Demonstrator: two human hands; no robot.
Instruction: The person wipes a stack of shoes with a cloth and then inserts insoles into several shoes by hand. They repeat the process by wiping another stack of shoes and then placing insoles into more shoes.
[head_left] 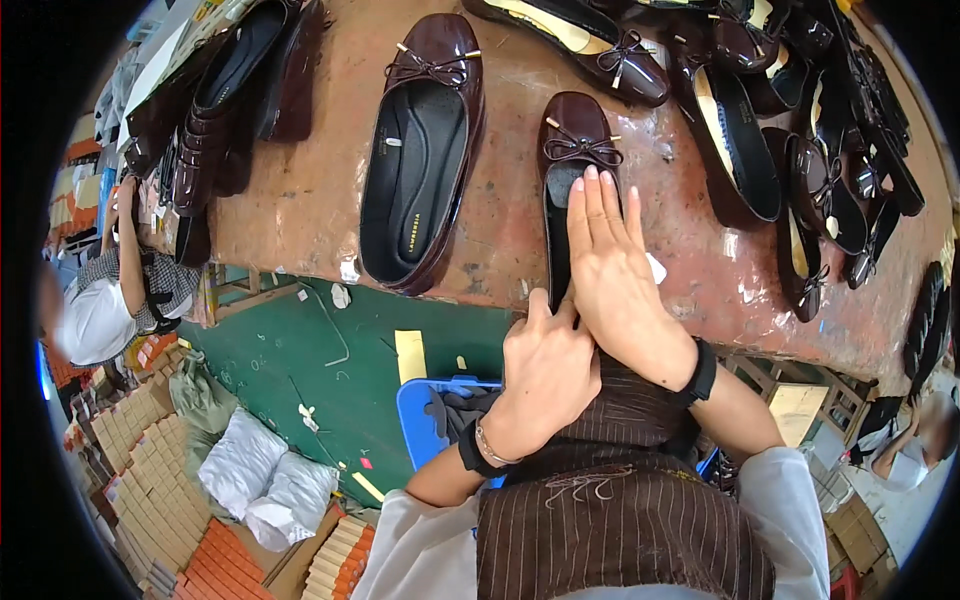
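Observation:
A glossy dark-burgundy flat shoe (580,118) with a bow lies toe-away on the table in front of me. My right hand (618,275) lies flat over its opening, its straight fingers reaching in toward the grey-black insole (562,185). At the heel end, my left hand (550,375) has its fingers curled and its index finger against the heel; the grip is partly hidden. To the left stands a matching bow shoe (420,160) with a black insole inside it. Neither hand touches that one.
Several more burgundy shoes (735,150) crowd the right of the worn reddish table (290,215); others (240,60) stand at far left. Below are a blue bin (415,420) with dark cloth, white sacks (245,460) and stacked boxes (150,450). Other people are at both sides.

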